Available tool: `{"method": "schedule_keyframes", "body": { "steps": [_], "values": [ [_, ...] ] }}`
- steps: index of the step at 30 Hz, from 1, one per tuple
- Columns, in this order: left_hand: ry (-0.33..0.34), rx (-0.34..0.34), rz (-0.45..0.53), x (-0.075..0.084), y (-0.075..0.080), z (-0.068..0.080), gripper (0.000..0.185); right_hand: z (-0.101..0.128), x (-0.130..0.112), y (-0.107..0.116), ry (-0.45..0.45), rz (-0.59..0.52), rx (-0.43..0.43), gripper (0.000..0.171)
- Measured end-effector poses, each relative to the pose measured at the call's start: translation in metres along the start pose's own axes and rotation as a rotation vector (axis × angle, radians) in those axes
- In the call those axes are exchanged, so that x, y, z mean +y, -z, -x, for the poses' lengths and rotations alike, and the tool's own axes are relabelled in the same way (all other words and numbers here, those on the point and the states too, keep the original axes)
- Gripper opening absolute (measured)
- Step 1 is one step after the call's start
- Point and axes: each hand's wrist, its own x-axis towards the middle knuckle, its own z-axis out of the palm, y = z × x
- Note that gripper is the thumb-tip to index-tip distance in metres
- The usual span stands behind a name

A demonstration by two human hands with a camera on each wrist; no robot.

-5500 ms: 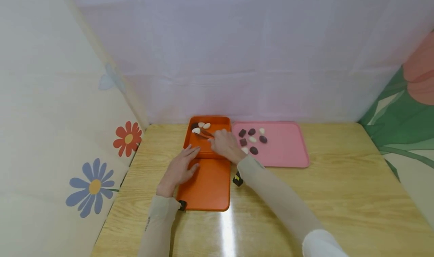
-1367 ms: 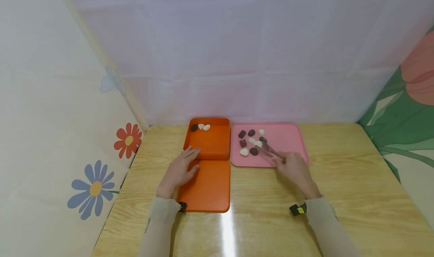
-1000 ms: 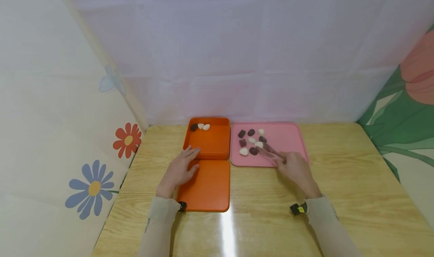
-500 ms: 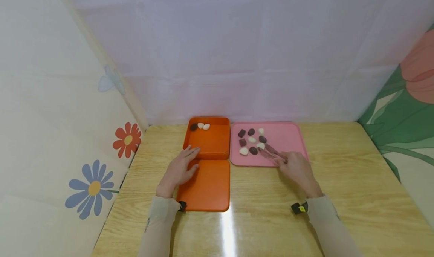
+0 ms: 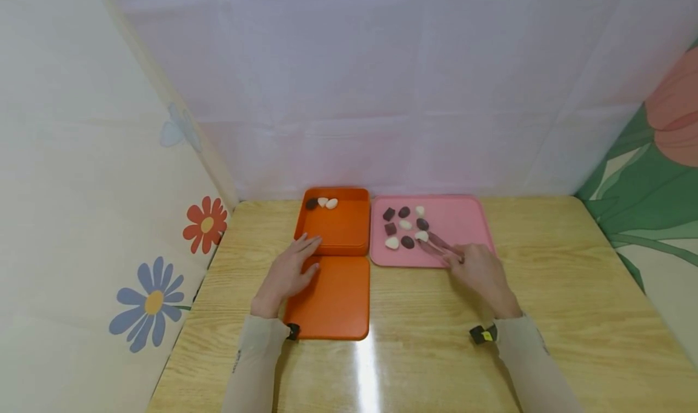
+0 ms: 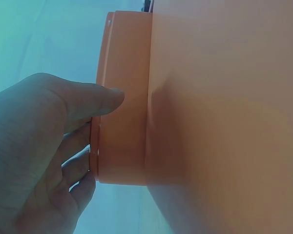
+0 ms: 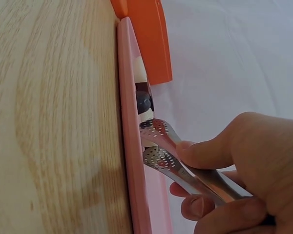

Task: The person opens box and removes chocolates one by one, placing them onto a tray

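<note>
My right hand (image 5: 480, 274) grips metal tongs (image 7: 185, 170) with perforated tips, reaching over the near side of the pink tray (image 5: 458, 219). The tips stand parted at a white, chocolate-like piece (image 5: 422, 235). Around it on the tray lie dark oval pieces (image 5: 407, 242), dark square pieces (image 5: 389, 229) and more white pieces (image 5: 392, 243). My left hand (image 5: 289, 277) rests at the near left corner of the orange box (image 5: 343, 225), fingers extended over the rim. In the left wrist view its thumb (image 6: 107, 100) overlaps the outer wall.
Inside the box, a dark piece (image 5: 311, 204) and two white pieces (image 5: 331, 203) sit in the far left corner. A flat orange lid (image 5: 332, 304) lies in front of the box. Box and tray stand side by side on the wooden table (image 5: 545, 267), close to the back wall.
My right hand and tongs have gone from the orange box to the pink tray, where a white piece from the box now lies. Lately it shifted slightly right and nearer. The left hand has stayed.
</note>
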Motion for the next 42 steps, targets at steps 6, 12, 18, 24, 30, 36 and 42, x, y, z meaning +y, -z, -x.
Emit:
{"method": "schedule_keyframes", "body": {
  "steps": [6, 12, 18, 24, 30, 36, 42],
  "values": [
    [-0.005, 0.0, -0.006, -0.0005, -0.0001, 0.0, 0.064, 0.001, 0.0006, 0.0005, 0.017, 0.01, 0.0, 0.024],
    [-0.006, 0.001, -0.003, 0.0001, 0.0001, -0.0004, 0.064, 0.0013, 0.0009, 0.0021, 0.019, 0.01, -0.006, 0.024],
    [-0.008, 0.002, 0.002, 0.0002, -0.0001, -0.0012, 0.063, 0.0017, 0.0004, 0.0037, 0.014, 0.019, -0.005, 0.025],
    [-0.01, 0.007, 0.001, -0.0006, -0.0008, -0.0005, 0.064, 0.0017, -0.0018, 0.0041, -0.003, 0.02, -0.019, 0.026],
    [-0.008, 0.012, -0.002, -0.0015, -0.0017, 0.0, 0.064, 0.002, -0.0022, 0.0025, -0.019, 0.014, -0.034, 0.027],
    [-0.012, 0.013, -0.004, -0.0018, -0.0017, 0.0001, 0.064, 0.0024, -0.0027, 0.0031, -0.031, 0.006, -0.048, 0.027],
    [-0.008, 0.008, 0.0, -0.0005, -0.0006, -0.0004, 0.063, 0.002, -0.0012, 0.0036, -0.05, 0.009, -0.069, 0.028]
  ]
}}
